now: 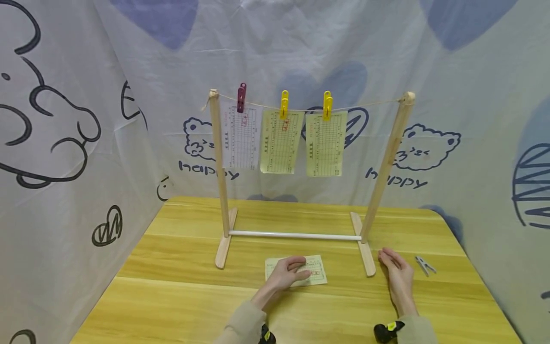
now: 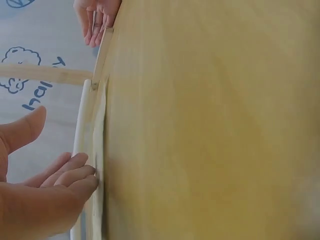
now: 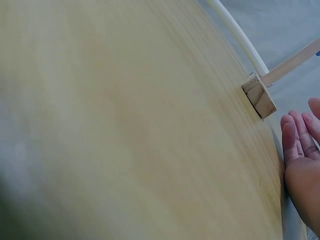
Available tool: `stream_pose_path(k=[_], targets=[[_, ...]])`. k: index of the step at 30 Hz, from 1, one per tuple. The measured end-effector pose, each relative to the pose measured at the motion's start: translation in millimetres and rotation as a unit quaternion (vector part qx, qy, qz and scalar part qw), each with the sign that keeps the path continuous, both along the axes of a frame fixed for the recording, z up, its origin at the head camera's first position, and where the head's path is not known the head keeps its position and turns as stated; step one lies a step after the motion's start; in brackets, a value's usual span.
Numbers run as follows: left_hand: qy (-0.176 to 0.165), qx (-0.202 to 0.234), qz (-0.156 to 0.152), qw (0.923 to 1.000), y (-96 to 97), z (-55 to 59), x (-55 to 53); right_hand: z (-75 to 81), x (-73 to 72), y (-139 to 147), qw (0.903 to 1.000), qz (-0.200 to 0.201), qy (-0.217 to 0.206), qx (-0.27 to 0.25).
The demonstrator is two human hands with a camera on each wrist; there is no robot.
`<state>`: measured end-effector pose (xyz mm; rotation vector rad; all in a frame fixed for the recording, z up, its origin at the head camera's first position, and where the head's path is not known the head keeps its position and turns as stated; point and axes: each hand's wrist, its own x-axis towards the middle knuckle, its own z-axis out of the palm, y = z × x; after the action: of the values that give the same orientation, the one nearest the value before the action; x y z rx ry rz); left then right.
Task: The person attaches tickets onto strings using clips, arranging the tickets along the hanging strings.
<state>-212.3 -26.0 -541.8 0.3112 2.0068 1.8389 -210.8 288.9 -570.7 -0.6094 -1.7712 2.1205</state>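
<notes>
A pale green printed slip point(image 1: 318, 269) lies flat on the table in front of the rack. Over its left part is my left hand point(image 1: 285, 277), thumb apart from the fingers; in the left wrist view those fingertips touch the slip point(image 2: 99, 150), seen nearly edge-on. My right hand point(image 1: 400, 279) rests on the table between the rack's right foot and a grey clothespin point(image 1: 425, 265). Its fingers point(image 3: 295, 131) are loosely bent and hold nothing. From the string hang a white slip point(image 1: 240, 143) under a dark red clothespin point(image 1: 241, 98) and two green slips point(image 1: 281, 148) under yellow clothespins point(image 1: 284, 105).
The wooden rack has two uprights point(image 1: 221, 177), flat feet point(image 1: 364, 253) and a white crossbar point(image 1: 296, 235) low between them. A thin string point(image 1: 365, 106) sags between the post tops. Printed cloth point(image 1: 275, 43) surrounds the wood-grain table point(image 1: 172, 296) behind and at both sides.
</notes>
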Motion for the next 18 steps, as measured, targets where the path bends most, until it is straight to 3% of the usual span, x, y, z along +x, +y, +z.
stream_pose_path(k=[6, 10, 18], targets=[[0.015, -0.003, 0.006, 0.9999, 7.0, 6.1, -7.5, -0.1, 0.5, 0.0, 0.9999, 0.003, -0.005, 0.013], [0.01, 0.002, -0.004, 0.9999, 10.7, 3.0, -12.4, -1.7, 0.2, 0.7, 0.9999, 0.003, -0.009, 0.014], [0.008, -0.004, 0.001, 1.0, -2.1, -1.7, -11.7, -3.3, -0.8, 1.3, 0.9999, 0.006, 0.001, 0.015]])
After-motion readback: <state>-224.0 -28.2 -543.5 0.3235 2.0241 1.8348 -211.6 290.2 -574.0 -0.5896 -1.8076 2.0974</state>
